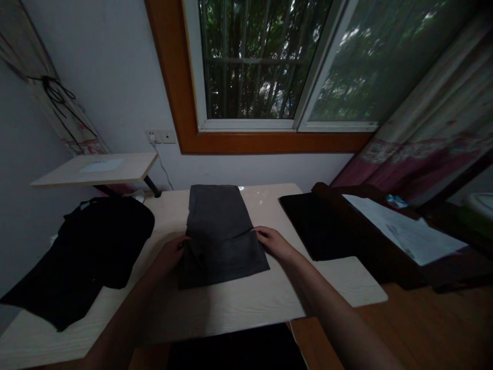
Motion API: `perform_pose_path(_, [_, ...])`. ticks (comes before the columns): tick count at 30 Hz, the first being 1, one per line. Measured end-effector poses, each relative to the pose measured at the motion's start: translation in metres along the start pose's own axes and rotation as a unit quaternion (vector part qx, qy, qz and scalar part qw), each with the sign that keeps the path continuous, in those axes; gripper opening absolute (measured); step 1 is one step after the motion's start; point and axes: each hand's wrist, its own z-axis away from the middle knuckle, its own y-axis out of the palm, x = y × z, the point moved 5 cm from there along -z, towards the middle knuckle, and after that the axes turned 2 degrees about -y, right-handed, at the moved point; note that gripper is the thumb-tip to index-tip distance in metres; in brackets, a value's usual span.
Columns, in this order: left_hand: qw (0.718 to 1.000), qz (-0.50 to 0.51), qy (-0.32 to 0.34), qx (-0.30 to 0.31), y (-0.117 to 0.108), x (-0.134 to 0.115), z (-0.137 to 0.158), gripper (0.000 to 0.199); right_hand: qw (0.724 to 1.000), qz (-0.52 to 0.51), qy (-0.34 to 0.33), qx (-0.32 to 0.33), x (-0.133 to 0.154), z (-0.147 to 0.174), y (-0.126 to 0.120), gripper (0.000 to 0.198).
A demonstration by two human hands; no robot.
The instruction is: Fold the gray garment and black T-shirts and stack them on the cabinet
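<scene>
A dark grey folded garment [219, 221] lies on the pale wooden table [231, 308] in front of me. Its exact kind cannot be made out. My left hand [171, 254] pinches its left edge, where the cloth bunches into small wrinkles. On the opposite edge, the fingertips of my right hand [272, 241] grip the fabric, and a crease runs inward from them. The lower part of the cloth rests flat towards me, its near edge slanting slightly.
Black clothing [111, 236] is heaped on the table's left side, below a small raised shelf [131, 167]. To the right lies a flat black item [316, 226], beside dark furniture holding a white sheet [400, 226]. Behind are a window [265, 61] and a wall socket [159, 136].
</scene>
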Motion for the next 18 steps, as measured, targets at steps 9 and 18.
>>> perform_pose_path(9, [1.000, -0.006, -0.018, 0.001, 0.000, -0.002, -0.008, 0.035, 0.986, 0.165, -0.029, 0.016, 0.006, -0.005, -0.009, 0.030])
perform_pose_path(18, [1.000, -0.001, -0.019, 0.019, 0.000, -0.001, -0.003, 0.042, 0.960, 0.264, -0.040, 0.086, 0.027, 0.000, 0.002, 0.030])
